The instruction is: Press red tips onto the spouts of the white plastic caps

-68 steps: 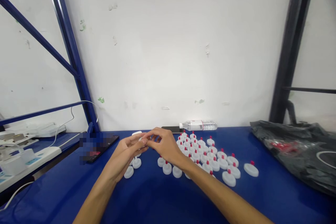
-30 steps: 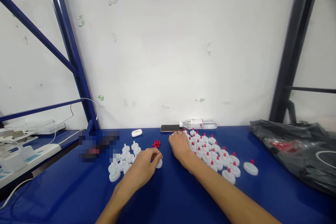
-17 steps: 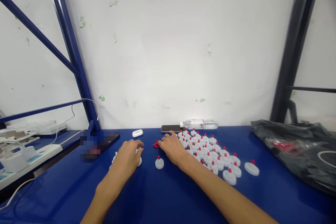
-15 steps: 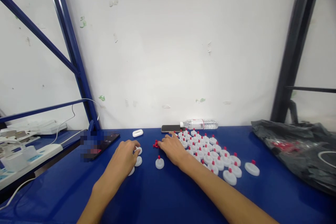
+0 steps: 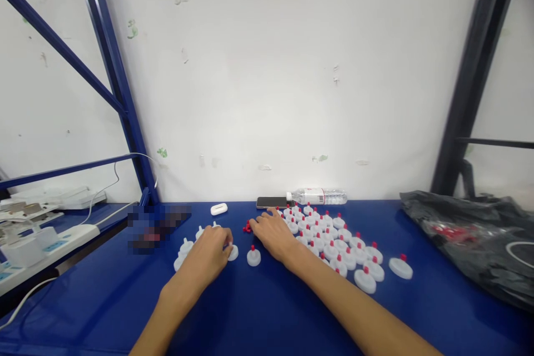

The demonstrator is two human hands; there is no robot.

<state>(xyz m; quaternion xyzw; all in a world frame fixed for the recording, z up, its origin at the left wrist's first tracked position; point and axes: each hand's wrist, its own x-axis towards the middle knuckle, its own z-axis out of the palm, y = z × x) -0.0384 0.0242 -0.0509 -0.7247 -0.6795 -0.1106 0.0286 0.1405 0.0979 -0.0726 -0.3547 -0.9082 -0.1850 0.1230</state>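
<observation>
My left hand (image 5: 212, 250) is closed in a pinch on a white spouted cap (image 5: 233, 253), just above or on the blue table; its nozzle is partly hidden by my fingers. More white spouted caps (image 5: 186, 245) without red tips stand beyond and left of this hand. My right hand (image 5: 271, 232) reaches over a small pile of red tips (image 5: 247, 227), fingers apart, fingertips at the pile's right edge. Between my hands stands a single white cap with a red tip (image 5: 253, 257). Right of my right forearm, many red-tipped white caps (image 5: 327, 246) stand in a cluster.
A phone (image 5: 271, 202) and a clear bottle (image 5: 320, 196) lie along the wall. A white earbud case (image 5: 218, 209) is at the back. A dark plastic bag (image 5: 467, 245) covers the right side. A power strip (image 5: 54, 247) with plugs sits at left, near a blurred phone (image 5: 167, 226).
My left hand has moved right and slightly nearer, carrying a white cap away from the group on the left, where more caps now show. My right hand stays at the red pile.
</observation>
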